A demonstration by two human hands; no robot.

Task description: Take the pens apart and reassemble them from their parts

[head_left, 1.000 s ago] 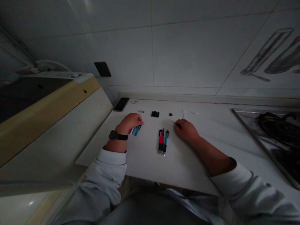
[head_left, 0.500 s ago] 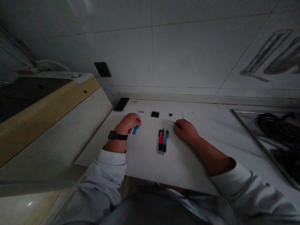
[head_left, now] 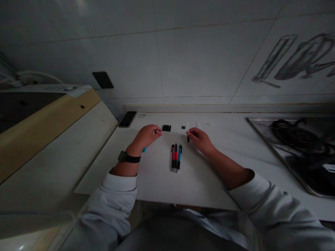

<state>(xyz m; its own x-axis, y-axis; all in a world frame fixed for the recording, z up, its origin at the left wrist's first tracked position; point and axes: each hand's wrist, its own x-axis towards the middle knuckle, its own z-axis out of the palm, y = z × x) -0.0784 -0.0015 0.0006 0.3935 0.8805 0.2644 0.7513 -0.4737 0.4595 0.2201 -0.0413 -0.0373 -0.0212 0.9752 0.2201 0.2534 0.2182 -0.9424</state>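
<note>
My left hand (head_left: 145,136) is closed with a red pen barrel (head_left: 156,131) pinched at its fingertips. Under its wrist, part of a blue pen barrel (head_left: 144,150) shows on the white counter. My right hand (head_left: 201,138) pinches a thin white pen refill (head_left: 188,126), held upright with a black grip piece (head_left: 188,139) at its lower end. Between the hands, nearer to me, lie two red pens (head_left: 174,157) and one blue pen (head_left: 179,157). Beyond them sit a row of several black pen parts (head_left: 166,128) and a small dark square (head_left: 183,127).
A phone (head_left: 127,119) and a thin ring (head_left: 142,115) lie at the back left. White strips (head_left: 198,124) and tiny faint parts (head_left: 210,124) lie beyond my right hand. A gas stove (head_left: 288,139) borders the right, a pale cabinet-like panel (head_left: 78,139) the left.
My left hand has lifted off the counter with the red barrel and moved inward. My right hand has turned the refill from lying sideways to upright. The view has shifted slightly right.
</note>
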